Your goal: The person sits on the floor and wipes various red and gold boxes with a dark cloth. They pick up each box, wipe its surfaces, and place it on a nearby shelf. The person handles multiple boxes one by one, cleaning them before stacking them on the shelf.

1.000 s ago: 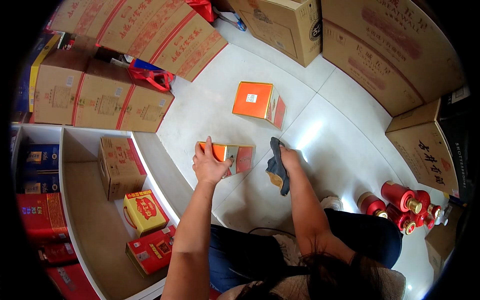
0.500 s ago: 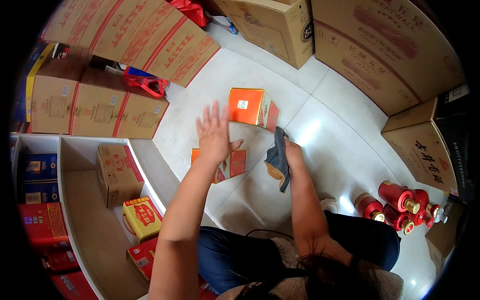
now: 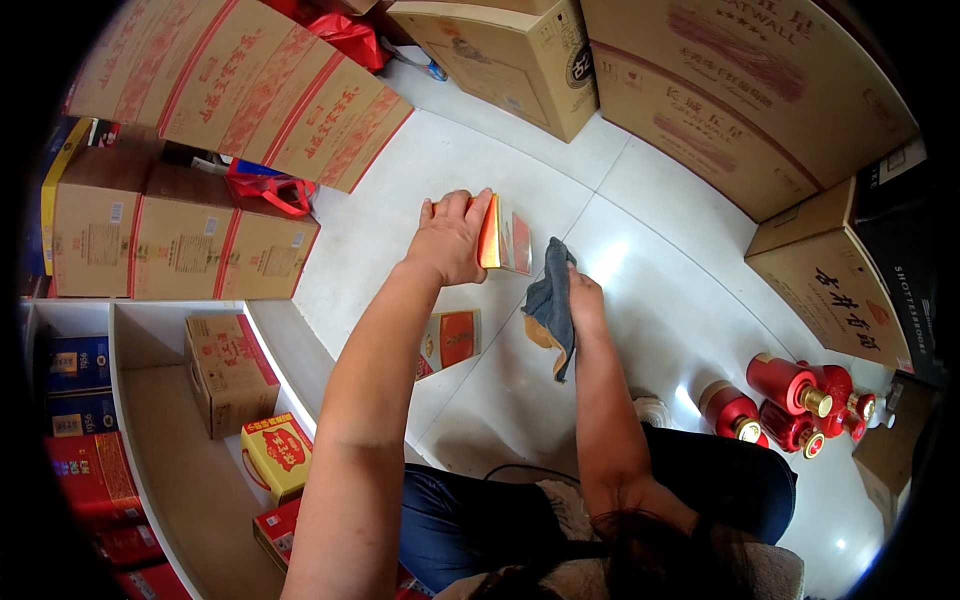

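Observation:
My left hand reaches over an orange and white box with gold edges on the tiled floor. Its fingers lie across the far side and the thumb along the near side, hiding most of the orange top. In my right hand hangs a dark grey cloth with a tan underside, just right of that box and apart from it. A second orange and white box stands closer to me, partly covered by my left forearm.
Cardboard cartons are stacked at the far left, with more cartons at the far right. Red bottles with gold caps lie to my right. A white shelf at left holds a yellow box and a brown carton.
My left hand has come down from above the floor onto the orange and white box and grips it. The cloth stays in my right hand. The whole view has shifted slightly.

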A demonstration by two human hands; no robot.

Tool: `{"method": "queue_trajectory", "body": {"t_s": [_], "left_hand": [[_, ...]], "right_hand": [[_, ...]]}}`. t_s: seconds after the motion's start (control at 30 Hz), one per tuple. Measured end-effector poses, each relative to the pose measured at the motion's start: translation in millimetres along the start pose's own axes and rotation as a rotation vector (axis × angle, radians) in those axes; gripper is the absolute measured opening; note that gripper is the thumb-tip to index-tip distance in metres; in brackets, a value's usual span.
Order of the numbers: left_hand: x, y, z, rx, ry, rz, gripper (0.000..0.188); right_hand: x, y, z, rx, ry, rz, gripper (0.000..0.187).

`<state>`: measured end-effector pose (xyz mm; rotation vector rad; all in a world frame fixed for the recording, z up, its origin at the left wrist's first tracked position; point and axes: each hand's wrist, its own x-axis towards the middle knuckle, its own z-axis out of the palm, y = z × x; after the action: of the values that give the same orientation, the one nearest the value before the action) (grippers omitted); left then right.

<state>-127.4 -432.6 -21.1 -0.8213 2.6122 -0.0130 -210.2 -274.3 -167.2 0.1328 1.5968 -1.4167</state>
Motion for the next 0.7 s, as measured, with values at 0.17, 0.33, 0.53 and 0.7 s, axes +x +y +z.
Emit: {"method": "queue_trajectory", "body": {"t_s": [0.17,0.33,0.53,0.7], "left_hand": [[-17.5,16.3,4.0,-0.066,0.029,-0.089,0.106],[-44.4,37.7,16.6,-0.149,0.096,-0.105,0.106],[-59.4,60.5,25.9,-0.293,0.131,-0.183,0.106],[-70.1,35.4,75.8,-1.064,0.465,-0.391,0.072]], "right_hand": [[3.7,-4.5,-3.4,0.038,0.024,-0.041,0.046],[3.6,-11.8,0.5,0.099,0.05,-0.117,0.044],[-24.1,-58.2,-3.2,0.131,0.104,-0.278,0.038],[-63.4,-91.2,17.0,0.167,-0.028,-0.531,0.032]]}}
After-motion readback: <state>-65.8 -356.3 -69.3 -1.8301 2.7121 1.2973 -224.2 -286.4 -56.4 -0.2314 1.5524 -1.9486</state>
